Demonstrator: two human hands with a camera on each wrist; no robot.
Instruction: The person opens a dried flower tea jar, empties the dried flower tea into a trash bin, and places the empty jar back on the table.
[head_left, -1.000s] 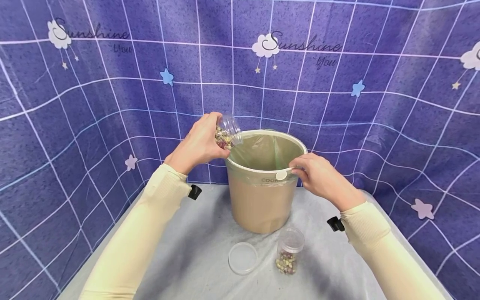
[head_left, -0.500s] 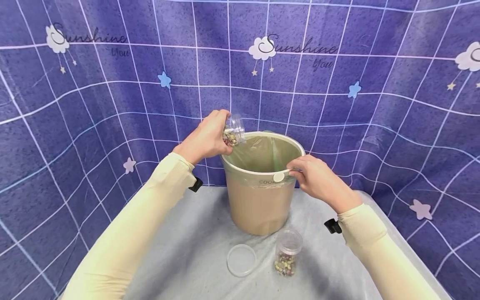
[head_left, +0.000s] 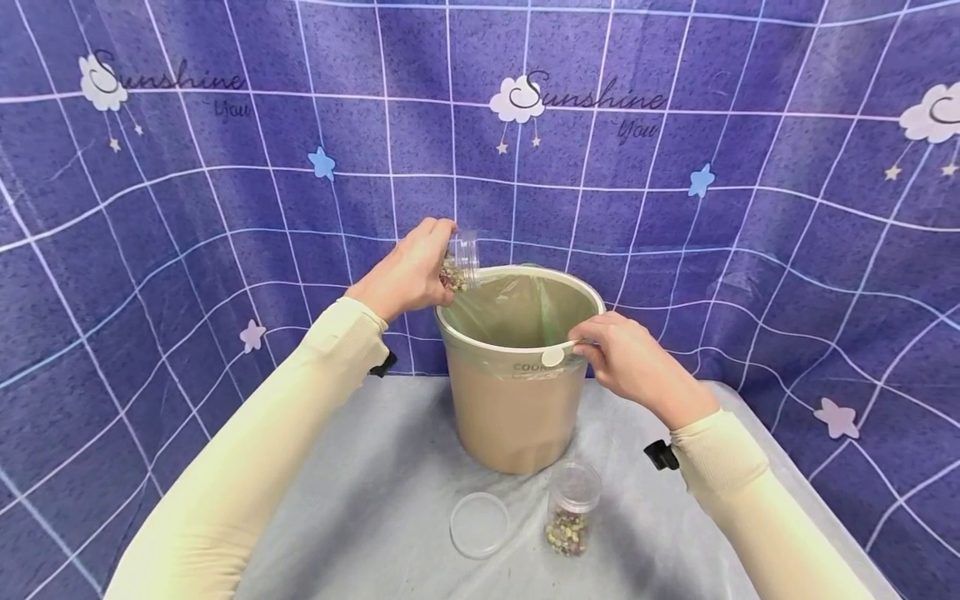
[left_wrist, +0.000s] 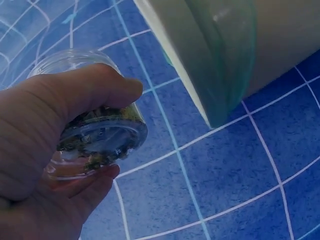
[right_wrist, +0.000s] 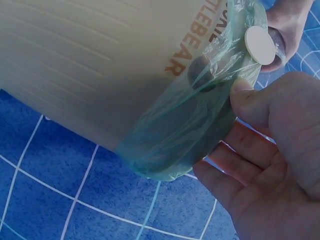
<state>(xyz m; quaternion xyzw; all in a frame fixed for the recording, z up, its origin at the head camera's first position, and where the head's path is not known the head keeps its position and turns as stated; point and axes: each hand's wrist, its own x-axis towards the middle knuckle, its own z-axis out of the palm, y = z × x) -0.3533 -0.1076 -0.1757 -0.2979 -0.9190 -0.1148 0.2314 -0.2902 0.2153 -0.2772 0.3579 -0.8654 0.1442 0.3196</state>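
My left hand (head_left: 408,271) grips a clear plastic jar (head_left: 467,250) by its sides. The jar lies about level, its mouth facing right over the left rim of a beige trash bin (head_left: 513,417). Small dried flower buds (head_left: 452,275) are inside the jar, partly covered by my fingers. In the left wrist view, the jar's base (left_wrist: 102,142) shows between thumb and fingers. My right hand (head_left: 637,358) pinches the bin's right rim, thumb outside, beside a round white tab (right_wrist: 260,45). A thin green plastic bag (right_wrist: 185,125) lines the bin and folds over its rim.
In front of the bin, a second clear jar (head_left: 567,531) with similar buds stands with its lid on. A round clear lid (head_left: 480,525) lies left of it on the grey-covered table (head_left: 337,508). A blue checked curtain (head_left: 360,100) rises close behind.
My left hand has shifted slightly right relative to the bin, and the jar has tipped from mouth-up slanting to about level. My right hand keeps its place on the rim.
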